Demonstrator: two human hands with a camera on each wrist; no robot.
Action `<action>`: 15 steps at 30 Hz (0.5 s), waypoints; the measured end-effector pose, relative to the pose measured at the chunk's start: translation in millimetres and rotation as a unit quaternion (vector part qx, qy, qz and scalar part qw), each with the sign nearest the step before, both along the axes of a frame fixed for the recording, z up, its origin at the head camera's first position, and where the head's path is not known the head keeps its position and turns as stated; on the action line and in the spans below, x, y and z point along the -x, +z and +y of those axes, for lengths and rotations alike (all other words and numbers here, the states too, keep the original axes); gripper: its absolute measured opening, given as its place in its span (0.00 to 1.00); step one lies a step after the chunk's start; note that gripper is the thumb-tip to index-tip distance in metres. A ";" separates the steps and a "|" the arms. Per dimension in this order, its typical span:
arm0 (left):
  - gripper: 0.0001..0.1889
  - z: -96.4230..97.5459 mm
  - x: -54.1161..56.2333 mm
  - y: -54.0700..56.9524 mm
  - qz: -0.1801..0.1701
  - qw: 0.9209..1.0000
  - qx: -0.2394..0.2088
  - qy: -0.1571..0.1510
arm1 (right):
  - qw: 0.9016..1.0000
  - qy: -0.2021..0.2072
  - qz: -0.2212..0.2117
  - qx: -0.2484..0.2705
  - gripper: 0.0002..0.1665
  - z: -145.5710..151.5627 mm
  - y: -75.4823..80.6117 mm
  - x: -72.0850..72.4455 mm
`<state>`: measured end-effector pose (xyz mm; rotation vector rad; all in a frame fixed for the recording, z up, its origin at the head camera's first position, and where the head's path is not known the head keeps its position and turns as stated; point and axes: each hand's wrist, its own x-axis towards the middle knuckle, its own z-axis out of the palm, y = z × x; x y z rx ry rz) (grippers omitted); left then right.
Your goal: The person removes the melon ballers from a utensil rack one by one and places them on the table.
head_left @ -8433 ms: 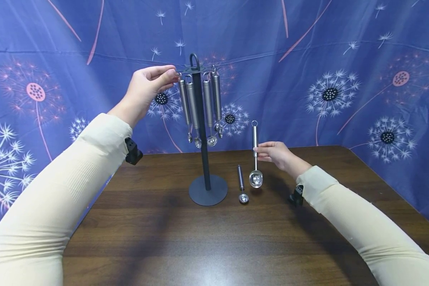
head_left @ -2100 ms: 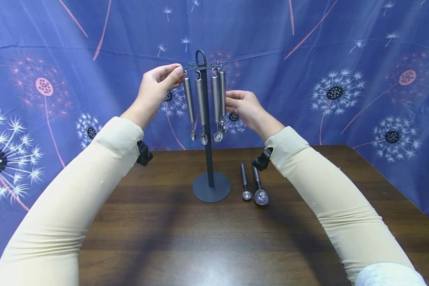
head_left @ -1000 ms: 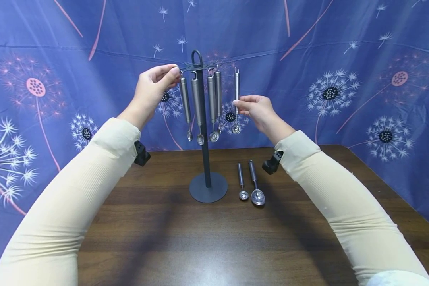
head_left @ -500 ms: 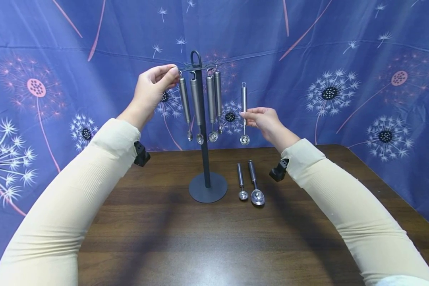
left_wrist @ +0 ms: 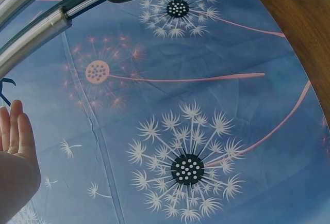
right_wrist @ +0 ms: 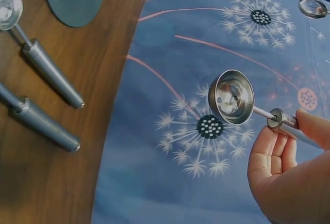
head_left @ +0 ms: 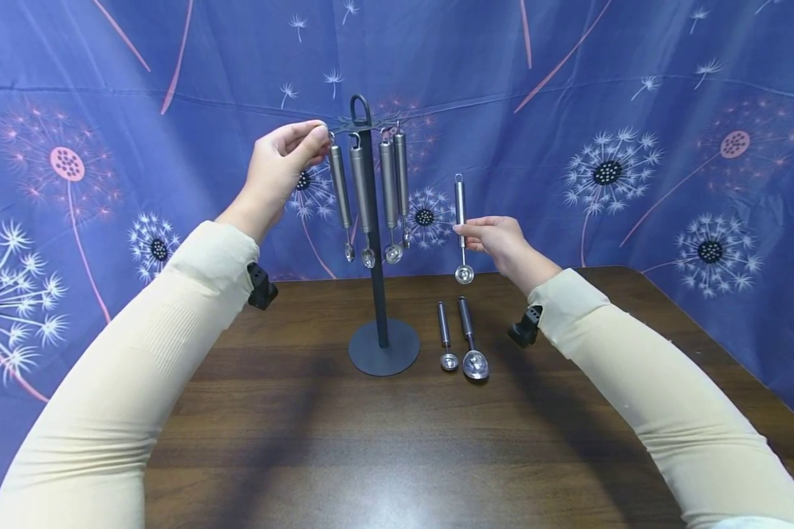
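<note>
I'm seeing a blue flower cloth (head_left: 675, 37) hanging behind a brown wood table (head_left: 384, 455). My left hand (head_left: 276, 167) is pinching the top edge of the black stand (head_left: 384, 356), where four scoops (head_left: 362, 184) are hanging. Right of it, two more scoops (head_left: 476, 364) are lying down. My right hand (head_left: 499, 239) is pinching one small scoop (head_left: 459, 200) above them, almost straight up, bowl pointing down.
</note>
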<state>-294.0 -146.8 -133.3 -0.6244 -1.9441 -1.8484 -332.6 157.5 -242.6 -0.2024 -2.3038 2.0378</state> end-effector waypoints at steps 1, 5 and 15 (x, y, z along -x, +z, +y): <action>0.23 0.0 0.3 0.0 0.000 1.000 -0.002 -0.001 | 1.000 -0.003 -0.004 -0.003 0.23 0.8 -1.8 -0.2; 0.22 -0.2 1.2 -0.6 0.000 1.000 -0.001 0.000 | 1.000 -0.009 -0.015 -0.017 0.27 4.3 -8.8 -0.2; 0.23 -0.8 2.6 -1.7 -0.003 1.000 -0.002 0.001 | 0.999 -0.007 -0.034 -0.030 0.29 13.2 -20.7 -0.7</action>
